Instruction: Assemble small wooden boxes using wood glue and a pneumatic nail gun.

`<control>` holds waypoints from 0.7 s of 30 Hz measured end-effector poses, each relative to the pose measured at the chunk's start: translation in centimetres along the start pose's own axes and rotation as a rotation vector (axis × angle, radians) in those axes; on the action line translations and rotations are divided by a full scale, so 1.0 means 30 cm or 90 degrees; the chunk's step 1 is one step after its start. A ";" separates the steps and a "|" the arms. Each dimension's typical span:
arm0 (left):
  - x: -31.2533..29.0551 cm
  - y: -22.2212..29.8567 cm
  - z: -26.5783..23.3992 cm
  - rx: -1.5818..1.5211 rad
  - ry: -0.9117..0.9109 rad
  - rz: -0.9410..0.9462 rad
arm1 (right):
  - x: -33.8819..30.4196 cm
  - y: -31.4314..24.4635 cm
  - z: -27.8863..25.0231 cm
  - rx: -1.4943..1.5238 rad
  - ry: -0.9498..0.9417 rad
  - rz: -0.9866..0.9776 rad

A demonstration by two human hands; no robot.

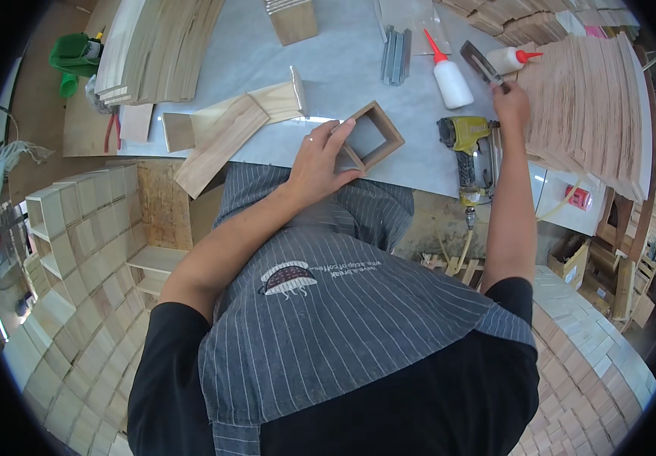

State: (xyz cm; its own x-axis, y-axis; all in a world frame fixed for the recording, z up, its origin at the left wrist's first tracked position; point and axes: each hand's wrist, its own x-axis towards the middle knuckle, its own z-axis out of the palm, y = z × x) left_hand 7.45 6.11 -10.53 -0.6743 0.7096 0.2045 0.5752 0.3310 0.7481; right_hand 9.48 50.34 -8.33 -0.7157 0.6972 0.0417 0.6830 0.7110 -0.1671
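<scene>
A small open wooden box frame (390, 131) sits tilted on the grey-white tabletop near its front edge. My left hand (319, 159) grips its left side, fingers over the top edge and thumb at the near corner. Out to the right, my right hand (512, 105) is closed around a flat, dark grey tool with a metal face (481, 62); its exact kind does not show clearly. A yellow-green pneumatic nail gun (467, 137) lies just left of the right forearm. Beside that hand is a white glue bottle with a red nozzle (451, 82).
Joined thin boards (229, 129) lie left of the frame. Stacked panels (157, 53) rise at the far left, thin wooden slats (582, 106) at the right. Metal staple strips (396, 57) and another glue bottle (504, 59) lie toward the back. An air hose (464, 247) hangs below the nail gun.
</scene>
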 end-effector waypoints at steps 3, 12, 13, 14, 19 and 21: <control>-0.038 0.015 -0.009 0.002 0.003 -0.044 | -0.172 -0.131 -0.227 0.232 0.125 -0.021; -0.005 0.085 -0.011 0.153 0.109 0.134 | -0.764 -0.310 -0.396 0.848 -0.001 0.036; -0.008 0.092 -0.014 0.179 0.102 0.129 | -0.779 -0.309 -0.370 0.851 -0.031 0.025; -0.011 0.093 -0.011 0.179 0.100 0.130 | -0.791 -0.311 -0.347 0.852 -0.030 0.027; 0.001 0.107 -0.016 0.160 0.092 0.100 | -0.781 -0.345 -0.293 0.877 -0.040 0.045; -0.007 0.106 -0.007 0.156 0.091 0.095 | -0.758 -0.352 -0.284 0.920 -0.050 0.060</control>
State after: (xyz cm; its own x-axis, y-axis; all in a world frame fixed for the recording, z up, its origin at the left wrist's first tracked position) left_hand 9.32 6.89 -8.07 -0.6228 0.6725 0.3999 0.7549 0.3820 0.5331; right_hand 19.80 27.75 0.87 -0.7159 0.6947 -0.0700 0.0198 -0.0800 -0.9966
